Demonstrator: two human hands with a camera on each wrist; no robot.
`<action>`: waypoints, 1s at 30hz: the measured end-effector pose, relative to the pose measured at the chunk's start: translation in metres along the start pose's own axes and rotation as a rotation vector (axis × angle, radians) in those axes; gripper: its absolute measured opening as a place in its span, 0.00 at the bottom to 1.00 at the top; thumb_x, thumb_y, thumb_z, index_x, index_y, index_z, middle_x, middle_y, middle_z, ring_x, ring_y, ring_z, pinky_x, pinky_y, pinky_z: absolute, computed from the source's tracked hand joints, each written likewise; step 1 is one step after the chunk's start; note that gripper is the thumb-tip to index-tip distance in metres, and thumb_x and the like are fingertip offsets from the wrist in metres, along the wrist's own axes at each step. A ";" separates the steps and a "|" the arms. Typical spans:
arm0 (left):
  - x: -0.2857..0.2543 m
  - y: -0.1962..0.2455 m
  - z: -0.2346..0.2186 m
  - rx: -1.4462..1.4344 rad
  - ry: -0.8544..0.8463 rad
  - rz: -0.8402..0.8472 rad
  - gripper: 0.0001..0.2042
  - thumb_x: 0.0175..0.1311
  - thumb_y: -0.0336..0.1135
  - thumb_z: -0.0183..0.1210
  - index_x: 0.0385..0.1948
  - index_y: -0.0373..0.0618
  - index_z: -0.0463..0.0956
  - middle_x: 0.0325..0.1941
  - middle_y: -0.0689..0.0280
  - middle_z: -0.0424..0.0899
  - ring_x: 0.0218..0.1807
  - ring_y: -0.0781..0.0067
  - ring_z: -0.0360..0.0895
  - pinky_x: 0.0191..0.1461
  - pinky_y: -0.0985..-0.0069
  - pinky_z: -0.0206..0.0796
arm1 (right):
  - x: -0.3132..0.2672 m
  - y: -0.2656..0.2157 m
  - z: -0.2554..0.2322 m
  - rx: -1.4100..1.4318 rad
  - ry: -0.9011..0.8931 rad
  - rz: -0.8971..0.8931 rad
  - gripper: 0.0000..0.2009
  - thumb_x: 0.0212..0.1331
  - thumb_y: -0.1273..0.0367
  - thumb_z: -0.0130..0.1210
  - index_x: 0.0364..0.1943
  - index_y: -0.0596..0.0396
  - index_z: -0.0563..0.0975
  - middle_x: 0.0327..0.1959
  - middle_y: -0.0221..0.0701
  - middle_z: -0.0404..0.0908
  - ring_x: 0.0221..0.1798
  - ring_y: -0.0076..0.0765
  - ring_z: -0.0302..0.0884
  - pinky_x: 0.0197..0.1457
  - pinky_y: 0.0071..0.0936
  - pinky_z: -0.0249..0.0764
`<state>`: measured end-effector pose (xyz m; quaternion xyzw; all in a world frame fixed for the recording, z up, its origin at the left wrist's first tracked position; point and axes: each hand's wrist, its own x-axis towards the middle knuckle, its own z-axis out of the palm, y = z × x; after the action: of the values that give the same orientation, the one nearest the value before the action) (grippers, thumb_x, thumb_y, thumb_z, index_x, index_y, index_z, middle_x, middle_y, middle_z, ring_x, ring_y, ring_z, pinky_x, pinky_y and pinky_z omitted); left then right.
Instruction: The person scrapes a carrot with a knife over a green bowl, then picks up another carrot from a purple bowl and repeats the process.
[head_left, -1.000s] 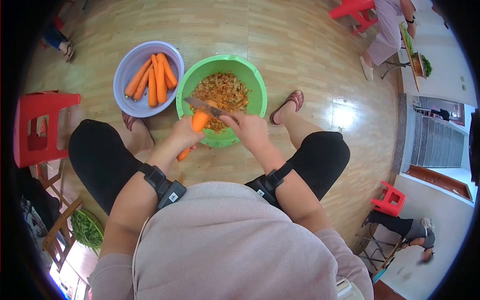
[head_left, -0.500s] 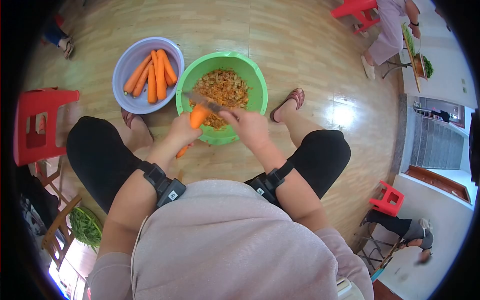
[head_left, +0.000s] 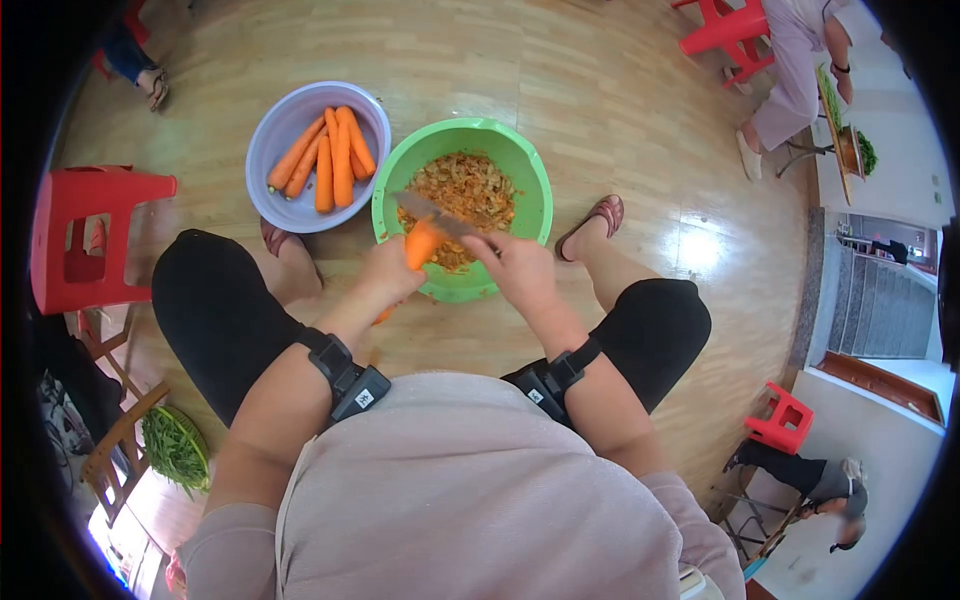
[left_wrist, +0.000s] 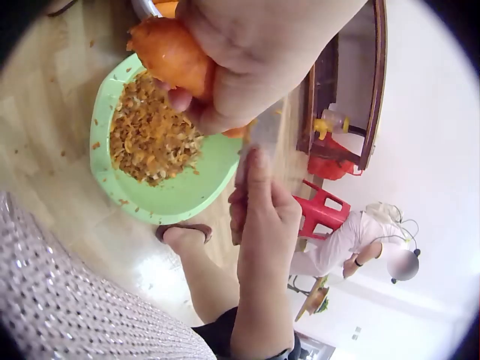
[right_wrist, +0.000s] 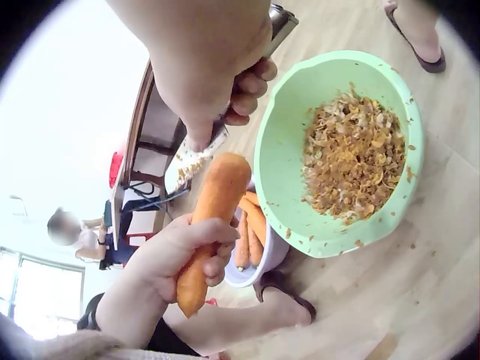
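Note:
My left hand point(head_left: 388, 272) grips a thick carrot point(right_wrist: 219, 191) around its middle, with the bare end pointing outward. In my right hand point(head_left: 522, 272) is a knife point(head_left: 445, 220), held by its handle with the thumb along the blade side. Its broad blade, specked with bits in the right wrist view, lies across the carrot's far end in the head view. Both are over the near part of a green basin point(head_left: 540, 190). Shredded and sliced carrot pieces point(right_wrist: 352, 157) cover the basin's bottom.
A lavender basin point(head_left: 262, 135) with several whole carrots point(head_left: 342, 160) stands left of the green one. Feet in sandals flank both basins. Red stools point(head_left: 100, 230) stand around the floor, and a basket of greens point(head_left: 175, 450) is at lower left. Other people are farther off.
The head view has shifted, so the basins and hands appear farther right and slightly lower. Both hands keep their grips, with the knife still at the carrot's far end.

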<state>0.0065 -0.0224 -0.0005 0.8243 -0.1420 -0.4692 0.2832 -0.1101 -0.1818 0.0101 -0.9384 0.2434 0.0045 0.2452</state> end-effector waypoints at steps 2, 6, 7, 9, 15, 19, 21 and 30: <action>-0.001 0.000 0.000 -0.029 -0.011 0.002 0.16 0.48 0.30 0.60 0.38 0.34 0.68 0.28 0.53 0.79 0.20 0.64 0.79 0.19 0.71 0.71 | -0.003 -0.005 0.003 0.058 -0.013 -0.088 0.22 0.57 0.46 0.50 0.24 0.49 0.81 0.15 0.36 0.76 0.21 0.46 0.77 0.24 0.38 0.71; 0.003 -0.008 0.004 -0.058 -0.007 0.050 0.17 0.48 0.28 0.57 0.41 0.36 0.66 0.24 0.57 0.76 0.14 0.69 0.75 0.14 0.73 0.66 | 0.002 0.011 0.004 -0.089 -0.034 -0.021 0.21 0.56 0.47 0.51 0.26 0.47 0.82 0.16 0.37 0.77 0.21 0.45 0.77 0.24 0.37 0.71; 0.004 -0.009 0.004 -0.030 -0.024 0.041 0.17 0.48 0.28 0.58 0.40 0.36 0.66 0.25 0.57 0.76 0.14 0.69 0.75 0.14 0.73 0.66 | 0.005 0.017 0.006 -0.151 -0.009 0.051 0.22 0.56 0.46 0.50 0.24 0.48 0.81 0.16 0.36 0.77 0.21 0.45 0.77 0.24 0.37 0.71; 0.003 -0.008 0.003 0.000 -0.040 0.034 0.17 0.48 0.28 0.58 0.40 0.35 0.66 0.26 0.57 0.76 0.14 0.69 0.75 0.15 0.73 0.66 | 0.006 0.027 0.002 -0.177 -0.023 0.098 0.22 0.56 0.46 0.50 0.24 0.48 0.81 0.16 0.36 0.77 0.21 0.45 0.77 0.24 0.38 0.71; 0.000 -0.001 0.001 -0.068 -0.018 0.008 0.17 0.48 0.28 0.57 0.40 0.35 0.66 0.26 0.56 0.77 0.15 0.68 0.75 0.16 0.72 0.67 | -0.002 -0.004 -0.002 -0.039 0.013 -0.029 0.22 0.56 0.46 0.49 0.25 0.48 0.81 0.17 0.36 0.77 0.22 0.46 0.77 0.25 0.38 0.71; 0.000 -0.005 0.002 -0.019 0.006 0.025 0.15 0.48 0.29 0.59 0.37 0.34 0.68 0.24 0.53 0.79 0.19 0.63 0.78 0.21 0.69 0.69 | -0.003 -0.006 0.001 -0.041 -0.032 -0.086 0.22 0.57 0.46 0.48 0.25 0.48 0.81 0.16 0.37 0.77 0.22 0.46 0.77 0.25 0.37 0.71; 0.001 -0.012 0.007 -0.019 0.028 0.052 0.15 0.47 0.29 0.59 0.36 0.34 0.68 0.25 0.51 0.79 0.22 0.59 0.79 0.24 0.67 0.71 | 0.004 0.020 0.008 -0.130 -0.059 -0.001 0.22 0.58 0.46 0.48 0.25 0.48 0.81 0.16 0.37 0.77 0.22 0.46 0.77 0.24 0.38 0.71; -0.004 -0.003 0.000 0.017 0.085 0.138 0.14 0.46 0.30 0.59 0.36 0.36 0.69 0.29 0.50 0.79 0.32 0.52 0.80 0.34 0.63 0.71 | 0.001 -0.001 -0.002 -0.034 0.054 0.010 0.23 0.59 0.47 0.48 0.22 0.51 0.78 0.16 0.38 0.76 0.21 0.47 0.76 0.23 0.40 0.70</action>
<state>0.0039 -0.0180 0.0004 0.8340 -0.1905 -0.4120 0.3137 -0.1089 -0.1828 0.0118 -0.9410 0.2543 -0.0154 0.2226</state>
